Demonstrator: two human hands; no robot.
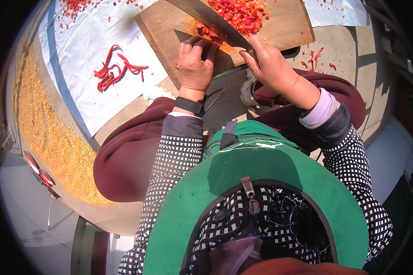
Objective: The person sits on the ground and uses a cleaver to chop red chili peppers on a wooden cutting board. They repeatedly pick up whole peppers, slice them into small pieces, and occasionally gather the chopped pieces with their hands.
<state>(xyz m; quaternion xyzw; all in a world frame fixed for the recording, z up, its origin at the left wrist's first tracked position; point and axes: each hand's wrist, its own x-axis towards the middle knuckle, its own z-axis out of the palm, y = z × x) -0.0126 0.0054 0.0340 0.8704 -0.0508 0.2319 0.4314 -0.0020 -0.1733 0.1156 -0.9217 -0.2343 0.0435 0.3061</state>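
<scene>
My right hand (270, 65) grips the handle end of a broad-bladed knife (211, 20), whose blade slants up to the left across a wooden cutting board (285, 25). My left hand (197, 62) presses down on the board beside the blade, with its fingers curled. A bit of red chili pepper (214, 42) shows at its fingertips; most of what lies under the fingers is hidden. Behind the blade, chopped red chili (242, 15) is heaped on the board.
Several whole red chilies (115, 70) lie on a white sheet (79, 62) at the left. Chili scraps (311, 62) are on the ground to the right. A band of yellow grain (55, 144) spreads at the far left. White shoes (249, 89) stand close to the board's near edge.
</scene>
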